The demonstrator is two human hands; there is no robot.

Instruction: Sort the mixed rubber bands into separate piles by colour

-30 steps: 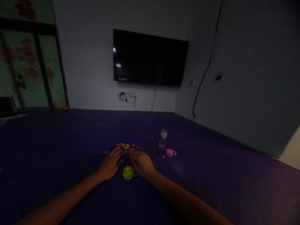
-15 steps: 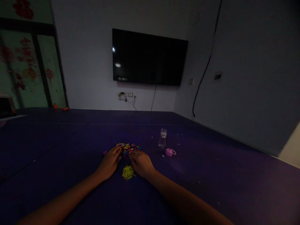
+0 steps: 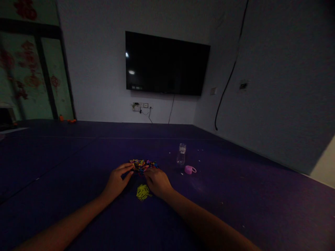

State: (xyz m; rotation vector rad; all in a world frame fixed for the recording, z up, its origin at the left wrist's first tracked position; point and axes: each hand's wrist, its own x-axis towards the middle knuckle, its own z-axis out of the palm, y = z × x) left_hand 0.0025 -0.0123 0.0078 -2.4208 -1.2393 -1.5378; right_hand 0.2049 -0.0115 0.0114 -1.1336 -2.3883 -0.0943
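Note:
A loose heap of multicoloured rubber bands lies on the dark purple floor in front of me. My left hand is at the heap's left edge, thumb apart from the fingers, with the fingertips touching the bands. At the right edge, my right hand has its fingers curled down into the heap. Its fingertips are hidden, so what they pinch does not show. Between my wrists, closer to me, sits a separate small pile of yellow-green rubber bands.
A clear plastic bottle stands right of the heap, beside a pink cap with a loop. White scraps dot the purple floor. A television hangs on the far wall, above sockets with cables.
My left hand has shifted left and its thumb has opened away from the fingers. A small pink-purple piece left of the heap no longer shows. My right hand has barely moved.

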